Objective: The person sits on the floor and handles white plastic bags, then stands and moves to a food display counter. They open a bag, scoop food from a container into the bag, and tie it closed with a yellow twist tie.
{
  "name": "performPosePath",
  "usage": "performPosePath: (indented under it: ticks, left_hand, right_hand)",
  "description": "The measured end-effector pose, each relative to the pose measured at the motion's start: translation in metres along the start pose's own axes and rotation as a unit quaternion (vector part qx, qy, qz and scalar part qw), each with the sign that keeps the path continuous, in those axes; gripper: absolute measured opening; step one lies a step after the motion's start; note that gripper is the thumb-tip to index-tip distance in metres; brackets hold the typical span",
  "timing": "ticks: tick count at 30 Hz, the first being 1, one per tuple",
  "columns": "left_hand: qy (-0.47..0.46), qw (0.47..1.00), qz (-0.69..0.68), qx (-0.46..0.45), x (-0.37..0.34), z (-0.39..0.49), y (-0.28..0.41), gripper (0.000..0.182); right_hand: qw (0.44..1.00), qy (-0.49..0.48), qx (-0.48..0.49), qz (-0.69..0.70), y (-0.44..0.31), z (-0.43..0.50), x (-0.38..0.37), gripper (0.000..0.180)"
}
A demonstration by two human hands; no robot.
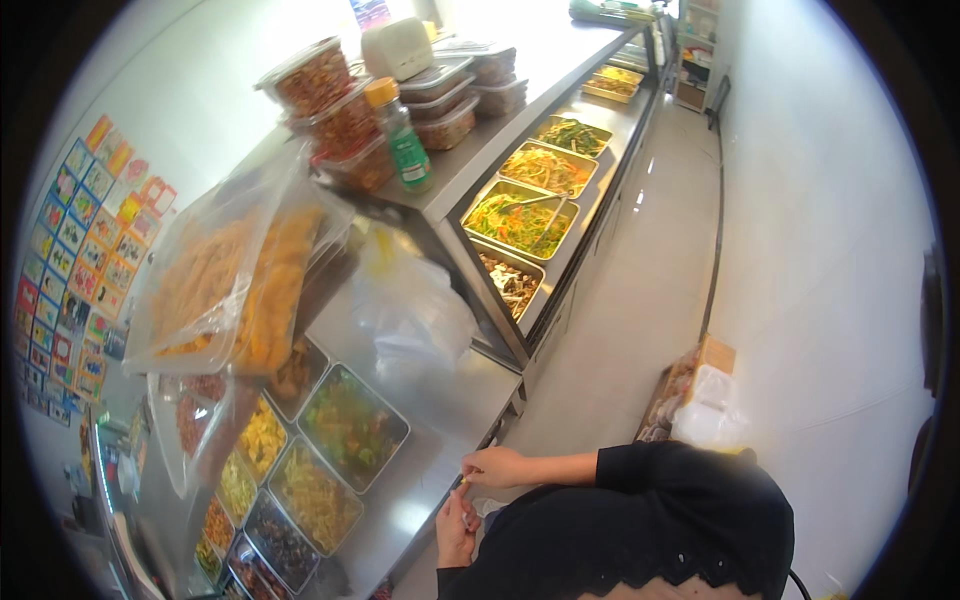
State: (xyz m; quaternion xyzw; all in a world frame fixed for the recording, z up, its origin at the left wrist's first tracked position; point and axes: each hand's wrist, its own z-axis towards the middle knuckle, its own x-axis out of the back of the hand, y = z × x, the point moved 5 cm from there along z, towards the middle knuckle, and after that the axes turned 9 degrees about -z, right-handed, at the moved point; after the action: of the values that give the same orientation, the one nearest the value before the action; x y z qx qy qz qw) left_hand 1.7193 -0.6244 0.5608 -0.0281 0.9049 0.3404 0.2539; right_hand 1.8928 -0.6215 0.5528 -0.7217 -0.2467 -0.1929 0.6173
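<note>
My right hand (491,466) and my left hand (456,525) meet at the front edge of the stainless steel counter (442,450). Between their fingertips is a small yellow item (466,481), too small to identify. My left fingers are curled, with the thumb up against it. On the counter before me are metal trays of food: green vegetables (356,427), pale shreds (316,495), dark pieces (281,540) and yellow chunks (262,442). A large clear plastic container of orange-brown food (232,292), partly wrapped in plastic film, stands above the back trays and hides some of them.
White plastic bags (412,307) hang beside a glass-fronted display case holding food trays (525,217) and tongs (551,214). On its top stand a green bottle (409,154) and stacked tubs (337,112). Boxes (694,390) sit by the wall along the aisle (637,247).
</note>
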Motion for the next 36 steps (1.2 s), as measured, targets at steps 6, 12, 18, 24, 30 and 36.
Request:
performPosePath:
  ticks: [6, 12, 18, 24, 30, 36]
  left_hand:
    - [0.023, 0.999, -0.015, -0.021, 0.027, -0.015, -0.018, 0.023]
    - [0.049, 0.983, -0.154, -0.090, 0.085, -0.035, -0.026, 0.028]
    - [0.098, 0.966, -0.198, -0.134, 0.174, -0.084, -0.013, 0.021]
    - [0.221, 0.927, -0.229, -0.200, 0.288, -0.140, 0.000, 0.019]
    - [0.349, 0.835, -0.265, -0.334, 0.408, -0.242, 0.020, 0.020]
    - [0.457, 0.720, -0.330, -0.405, 0.493, -0.329, 0.012, 0.019]
  right_hand:
    - [0.993, -0.050, 0.103, -0.024, -0.018, 0.010, -0.037, 0.022]
    - [0.982, -0.159, 0.101, 0.010, -0.050, 0.021, -0.081, 0.015]
    - [0.952, -0.289, 0.104, -0.017, -0.143, 0.029, -0.163, 0.015]
    - [0.920, -0.370, 0.132, 0.000, -0.222, 0.042, -0.275, 0.017]
    - [0.866, -0.470, 0.171, -0.017, -0.306, 0.046, -0.402, 0.014]
    - [0.789, -0.574, 0.220, -0.020, -0.379, 0.015, -0.487, 0.013]
